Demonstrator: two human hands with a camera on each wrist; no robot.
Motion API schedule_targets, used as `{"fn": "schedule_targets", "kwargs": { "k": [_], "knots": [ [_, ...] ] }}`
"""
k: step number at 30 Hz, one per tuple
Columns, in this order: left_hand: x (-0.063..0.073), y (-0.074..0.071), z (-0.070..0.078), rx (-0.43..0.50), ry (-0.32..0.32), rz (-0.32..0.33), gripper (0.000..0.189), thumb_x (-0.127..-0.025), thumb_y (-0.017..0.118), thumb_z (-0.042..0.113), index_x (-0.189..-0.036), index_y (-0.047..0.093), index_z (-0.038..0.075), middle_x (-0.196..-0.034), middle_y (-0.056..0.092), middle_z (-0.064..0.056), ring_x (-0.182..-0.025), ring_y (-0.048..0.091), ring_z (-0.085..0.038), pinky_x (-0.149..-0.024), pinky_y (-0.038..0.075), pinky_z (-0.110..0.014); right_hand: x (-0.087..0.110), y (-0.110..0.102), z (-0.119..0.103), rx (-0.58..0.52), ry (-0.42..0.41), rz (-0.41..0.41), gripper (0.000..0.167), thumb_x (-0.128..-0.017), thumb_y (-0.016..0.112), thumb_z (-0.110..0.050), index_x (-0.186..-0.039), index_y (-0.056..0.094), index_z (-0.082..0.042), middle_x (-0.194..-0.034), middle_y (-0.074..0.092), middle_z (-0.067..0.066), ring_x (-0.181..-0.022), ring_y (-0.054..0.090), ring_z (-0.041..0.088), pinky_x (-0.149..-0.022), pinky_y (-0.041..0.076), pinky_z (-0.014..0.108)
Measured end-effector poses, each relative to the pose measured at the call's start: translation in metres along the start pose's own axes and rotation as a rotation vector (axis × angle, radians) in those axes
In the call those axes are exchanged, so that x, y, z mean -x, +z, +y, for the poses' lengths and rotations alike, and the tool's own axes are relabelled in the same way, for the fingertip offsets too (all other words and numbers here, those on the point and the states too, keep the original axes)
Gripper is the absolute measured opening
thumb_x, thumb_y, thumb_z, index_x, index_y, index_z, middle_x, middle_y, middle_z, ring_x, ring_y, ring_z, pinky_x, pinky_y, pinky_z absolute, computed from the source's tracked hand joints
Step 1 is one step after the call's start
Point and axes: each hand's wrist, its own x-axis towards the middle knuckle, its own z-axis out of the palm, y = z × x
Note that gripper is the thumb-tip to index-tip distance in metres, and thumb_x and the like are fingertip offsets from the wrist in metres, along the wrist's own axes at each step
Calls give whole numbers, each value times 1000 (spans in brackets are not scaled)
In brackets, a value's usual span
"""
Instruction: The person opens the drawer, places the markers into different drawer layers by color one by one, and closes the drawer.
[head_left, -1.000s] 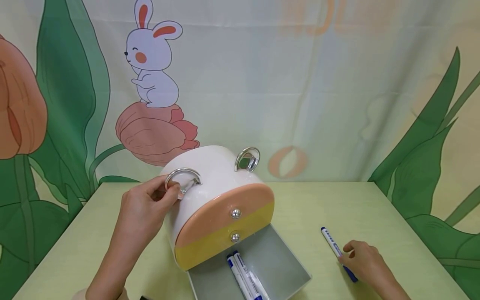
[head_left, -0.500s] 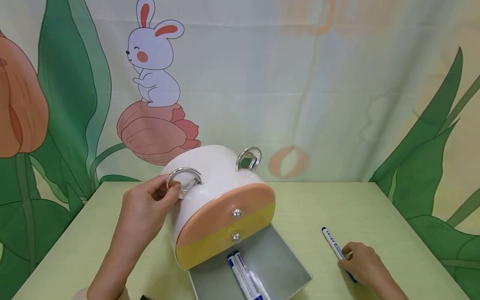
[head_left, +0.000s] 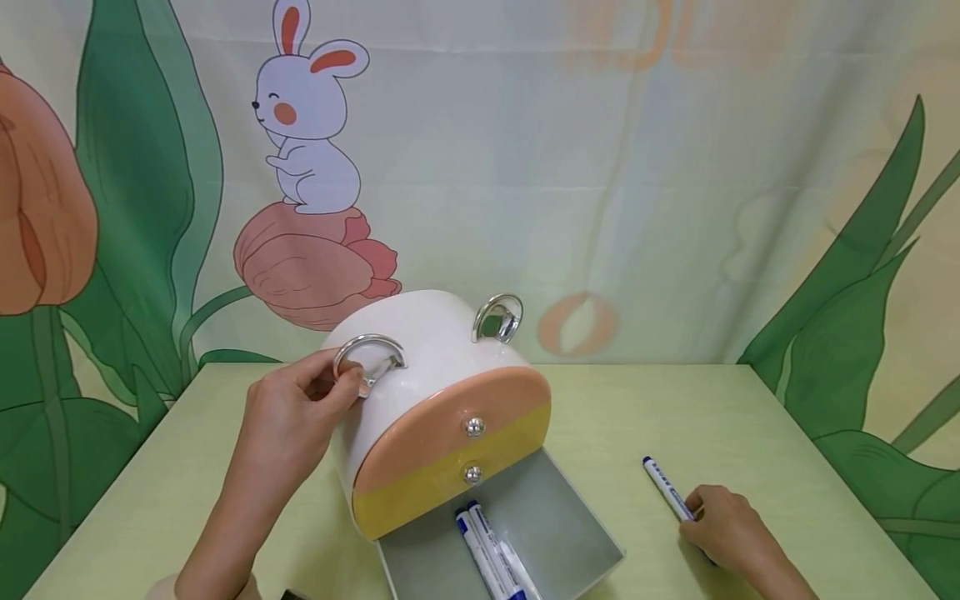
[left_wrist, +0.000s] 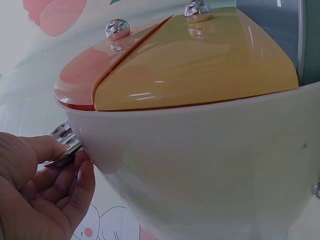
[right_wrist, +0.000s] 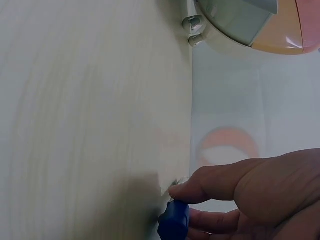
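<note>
My left hand pinches the silver ring handle on the left of a white rounded drawer box. In the left wrist view, thumb and fingers close round that metal piece beside the box wall. The box has an orange front panel, a yellow one below, and a pulled-out grey bottom drawer. Two white markers with blue caps lie inside the drawer. On the right, my right hand holds another white marker between thumb and fingers, close over the table; its blue end shows in the right wrist view.
A second silver ring stands on the box's right top. The pale green table ends at a printed curtain. A small black object shows at the bottom edge, left of the drawer.
The right fingers have closed in on the marker, covering more of its lower end. The left hand, the box and the drawer look the same.
</note>
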Motion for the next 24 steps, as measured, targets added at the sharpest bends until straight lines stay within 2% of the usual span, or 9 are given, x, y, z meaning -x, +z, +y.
{"fn": "schedule_targets", "kwargs": {
  "k": [13,18,24],
  "knots": [
    [0,0,0,0,-1,-3,19,-99,65,18,-82,68,11,-72,59,-4,-79,54,-19,-60,47,-20,9,-10,-6,-59,19,-4,26,-91,73,-5,-109,64,12,-89,64,9,-75,56,22,-61,52,31],
    [-1,-1,0,7,-19,-13,16,-99,65,19,-86,71,11,-75,61,-5,-81,55,-19,-62,48,-19,15,-15,-10,-74,-15,9,25,-91,72,-6,-109,65,11,-87,63,7,-73,55,20,-60,52,31],
    [0,-1,-1,18,-35,-33,15,-99,65,21,-92,72,10,-78,63,-4,-83,56,-19,-63,49,-18,25,-22,-15,-113,-92,60,20,-90,71,-5,-104,67,8,-82,62,3,-70,54,18,-59,50,32]
  ]
}}
